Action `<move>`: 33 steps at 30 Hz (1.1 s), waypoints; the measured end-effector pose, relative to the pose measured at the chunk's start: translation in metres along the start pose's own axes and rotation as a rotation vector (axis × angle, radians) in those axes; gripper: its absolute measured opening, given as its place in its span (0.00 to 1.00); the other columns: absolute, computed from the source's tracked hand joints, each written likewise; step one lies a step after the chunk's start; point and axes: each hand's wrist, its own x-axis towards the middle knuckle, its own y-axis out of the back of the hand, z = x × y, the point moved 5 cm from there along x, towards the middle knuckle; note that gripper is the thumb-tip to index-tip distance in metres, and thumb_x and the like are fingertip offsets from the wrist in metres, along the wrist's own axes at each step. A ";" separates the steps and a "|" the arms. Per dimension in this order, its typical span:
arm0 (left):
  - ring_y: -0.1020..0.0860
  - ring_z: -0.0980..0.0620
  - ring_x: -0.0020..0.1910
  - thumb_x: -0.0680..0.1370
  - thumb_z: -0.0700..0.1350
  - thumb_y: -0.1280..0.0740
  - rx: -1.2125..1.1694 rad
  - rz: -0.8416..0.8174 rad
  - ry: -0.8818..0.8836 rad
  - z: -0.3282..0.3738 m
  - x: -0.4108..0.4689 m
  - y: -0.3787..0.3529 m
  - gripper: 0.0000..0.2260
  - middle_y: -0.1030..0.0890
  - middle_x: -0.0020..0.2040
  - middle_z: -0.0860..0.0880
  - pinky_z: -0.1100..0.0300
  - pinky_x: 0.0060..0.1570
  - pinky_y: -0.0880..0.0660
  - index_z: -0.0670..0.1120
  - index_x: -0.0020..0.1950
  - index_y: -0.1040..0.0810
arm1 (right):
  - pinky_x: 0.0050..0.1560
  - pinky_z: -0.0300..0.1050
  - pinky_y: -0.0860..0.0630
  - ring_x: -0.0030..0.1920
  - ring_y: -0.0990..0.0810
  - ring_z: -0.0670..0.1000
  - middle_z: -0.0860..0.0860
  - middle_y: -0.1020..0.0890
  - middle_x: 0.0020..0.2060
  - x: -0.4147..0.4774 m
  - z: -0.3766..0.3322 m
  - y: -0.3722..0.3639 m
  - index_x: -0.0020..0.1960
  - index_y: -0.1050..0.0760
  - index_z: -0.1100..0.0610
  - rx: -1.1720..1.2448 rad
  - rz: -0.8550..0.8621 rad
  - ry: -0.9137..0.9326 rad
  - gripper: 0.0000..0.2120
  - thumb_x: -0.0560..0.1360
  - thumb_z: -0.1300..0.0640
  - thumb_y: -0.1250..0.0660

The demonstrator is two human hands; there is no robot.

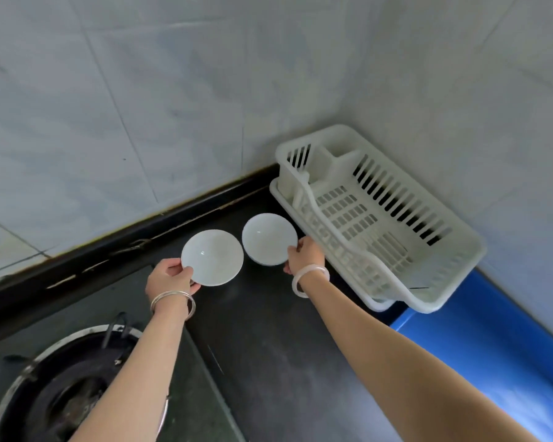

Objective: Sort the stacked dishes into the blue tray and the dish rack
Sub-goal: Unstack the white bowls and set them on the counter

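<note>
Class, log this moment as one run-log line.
left hand: grips left bowl rim | right hand: grips right bowl rim | dish rack: right of bowls | blue tray: partly visible

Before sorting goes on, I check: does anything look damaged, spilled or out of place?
Nothing is spilled or broken. Only the black strip under the wall tiles looks chipped in several spots.

Dish rack (377, 218) on counter (268, 346), in wall corner. Tray (492, 346) in front of rack, meeting rack's near end. Right bowl (269, 239) just left of rack, rim pinched by right hand (304, 255). Left bowl (212, 257) further left, just beside right bowl, rim in left hand (170, 279). Burner (61, 387) well left of rack, nearer to person.
</note>
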 end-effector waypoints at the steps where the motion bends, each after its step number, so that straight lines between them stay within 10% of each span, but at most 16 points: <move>1: 0.20 0.42 0.44 0.72 0.31 0.34 -0.016 0.003 0.013 0.001 0.005 -0.001 0.09 0.21 0.47 0.43 0.55 0.39 0.22 0.43 0.47 0.24 | 0.34 0.47 0.20 0.31 0.21 0.54 0.62 0.19 0.43 0.005 -0.002 -0.006 0.46 0.32 0.57 -0.009 0.008 -0.004 0.01 0.77 0.61 0.41; 33: 0.25 0.42 0.60 0.77 0.37 0.38 -0.525 -0.030 0.226 -0.007 0.033 -0.039 0.15 0.27 0.60 0.47 0.54 0.51 0.22 0.45 0.64 0.27 | 0.37 0.40 0.21 0.42 0.18 0.52 0.58 0.19 0.51 0.046 -0.019 -0.071 0.72 0.38 0.55 0.594 -0.204 -0.254 0.23 0.78 0.60 0.39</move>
